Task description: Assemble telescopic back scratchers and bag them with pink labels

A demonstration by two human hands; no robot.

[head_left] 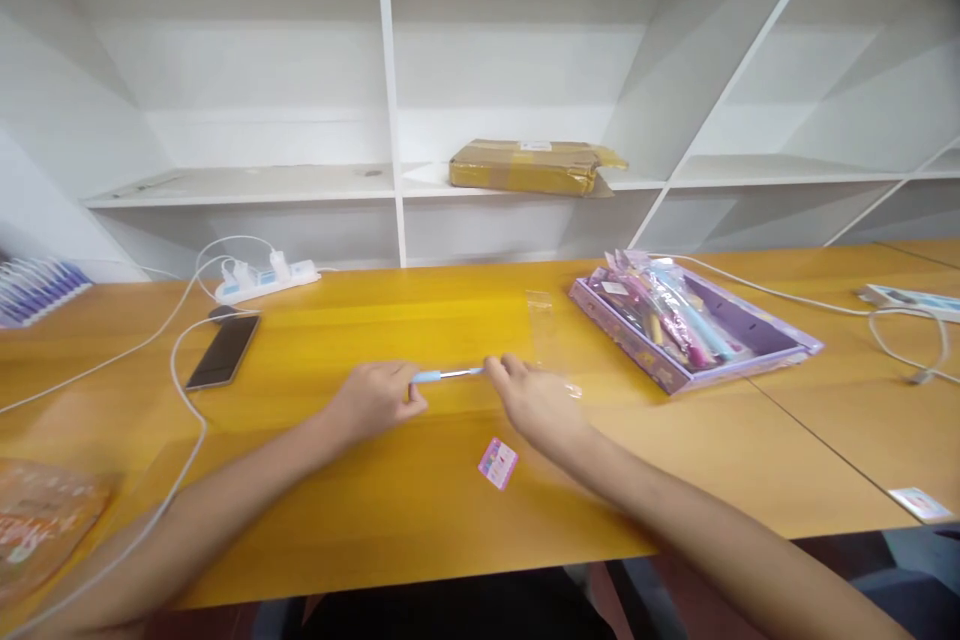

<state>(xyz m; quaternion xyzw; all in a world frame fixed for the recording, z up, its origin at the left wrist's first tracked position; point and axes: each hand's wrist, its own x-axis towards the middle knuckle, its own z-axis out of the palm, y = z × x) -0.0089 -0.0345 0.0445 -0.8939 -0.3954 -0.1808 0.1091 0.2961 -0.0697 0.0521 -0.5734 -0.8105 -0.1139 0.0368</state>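
Note:
Between my two hands, a slim light-blue pen-like stick point(429, 377) with a thin silvery middle lies level just above the table. My left hand point(381, 398) is closed on its thicker blue end. At the other end, the fingers of my right hand point(536, 405) pinch a blue tip, mostly hidden by them; its exact kind is unclear. Under and behind my right hand lies a clear plastic sleeve point(547, 330). Nearer to me, a small pink printed card point(498, 463) rests on the wood.
A purple tray point(757, 360) of wrapped pens or similar sticks point(675, 310) stands right. At left are a phone point(225, 350), a power strip point(270, 281), a loose white cable point(196, 410) and an orange packet point(45, 520). A taped carton point(525, 170) sits on the shelf.

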